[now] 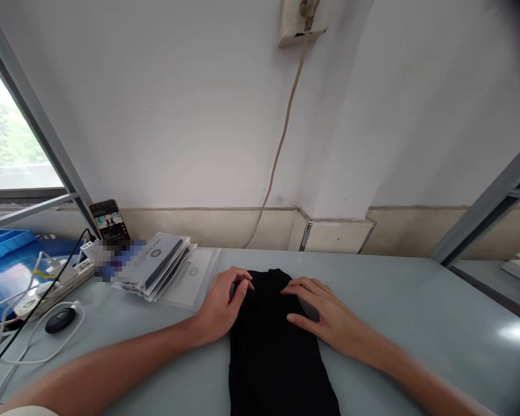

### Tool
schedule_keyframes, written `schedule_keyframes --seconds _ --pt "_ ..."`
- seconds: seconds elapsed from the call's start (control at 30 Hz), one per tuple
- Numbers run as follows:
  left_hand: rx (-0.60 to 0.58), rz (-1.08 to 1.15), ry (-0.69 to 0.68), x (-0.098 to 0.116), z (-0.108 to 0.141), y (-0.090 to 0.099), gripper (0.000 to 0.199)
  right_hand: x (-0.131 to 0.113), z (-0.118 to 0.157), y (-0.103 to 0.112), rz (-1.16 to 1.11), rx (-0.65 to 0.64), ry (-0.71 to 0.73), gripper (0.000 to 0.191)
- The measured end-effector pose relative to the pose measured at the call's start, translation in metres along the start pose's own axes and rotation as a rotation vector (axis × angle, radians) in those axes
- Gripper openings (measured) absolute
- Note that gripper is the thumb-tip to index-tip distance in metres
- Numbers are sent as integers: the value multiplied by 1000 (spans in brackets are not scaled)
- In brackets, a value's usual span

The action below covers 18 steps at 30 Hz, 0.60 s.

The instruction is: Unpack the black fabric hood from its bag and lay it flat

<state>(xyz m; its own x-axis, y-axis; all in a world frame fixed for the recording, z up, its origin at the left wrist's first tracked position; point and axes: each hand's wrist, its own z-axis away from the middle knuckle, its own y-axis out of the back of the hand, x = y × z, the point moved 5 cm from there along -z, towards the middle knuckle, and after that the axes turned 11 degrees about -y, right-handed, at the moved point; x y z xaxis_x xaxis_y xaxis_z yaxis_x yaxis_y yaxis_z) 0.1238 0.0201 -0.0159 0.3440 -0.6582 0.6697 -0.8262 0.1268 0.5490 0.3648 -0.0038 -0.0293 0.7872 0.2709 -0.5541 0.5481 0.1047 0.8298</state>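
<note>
- We see the black cloth (281, 358) lying lengthwise on the grey table (394, 306), between our two hands and running from our fingertips back toward the body.
- Our left hand (221, 306) is at the cloth's far left edge, thumb and fingers curled toward each other; we cannot tell whether they pinch fabric.
- Our right hand (325, 306) is spread, its thumb well apart from the fingers, the fingertips at the far right edge.
- With one hand at each side, we judge the placing suits steadying that end evenly and keeping it flat.
- Just beyond our left hand, the plastic-sleeved packets (167, 263) lie stacked, apparently set aside to leave the cloth room.
- Past them, a phone (108, 221) stands propped upright, probably so its screen can be seen.
- Farther left of our left hand, we find a power strip (85, 267) and a black oval device (60, 319) ringed by white cable, well apart from the cloth.
</note>
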Motion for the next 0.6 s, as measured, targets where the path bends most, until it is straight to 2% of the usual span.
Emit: schedule_keyframes --seconds 0.07,0.17,0.23,0.27,0.33,0.43,0.53,0.6 --pt "-5 53 62 -5 0 -1 28 7 -3 -1 57 60 11 38" --pt "-78 27 134 -13 0 -5 40 21 -8 4 110 232 -2 39" --pt "-116 -51 119 -14 0 -8 41 24 -9 12 134 321 -24 33" --pt "-123 -92 87 -13 -1 -9 34 23 -9 14 140 326 -39 31" --pt "-127 -166 6 -9 -2 -10 20 18 -7 17 127 259 -83 35" --pt "-141 -270 -82 -3 -3 -12 33 6 -3 14 95 112 -74 40" --pt "-137 -353 -126 1 -1 -12 33 -1 1 10 124 79 22 44" --pt "-127 -366 -133 2 1 -12 30 2 1 7 152 76 46 57"
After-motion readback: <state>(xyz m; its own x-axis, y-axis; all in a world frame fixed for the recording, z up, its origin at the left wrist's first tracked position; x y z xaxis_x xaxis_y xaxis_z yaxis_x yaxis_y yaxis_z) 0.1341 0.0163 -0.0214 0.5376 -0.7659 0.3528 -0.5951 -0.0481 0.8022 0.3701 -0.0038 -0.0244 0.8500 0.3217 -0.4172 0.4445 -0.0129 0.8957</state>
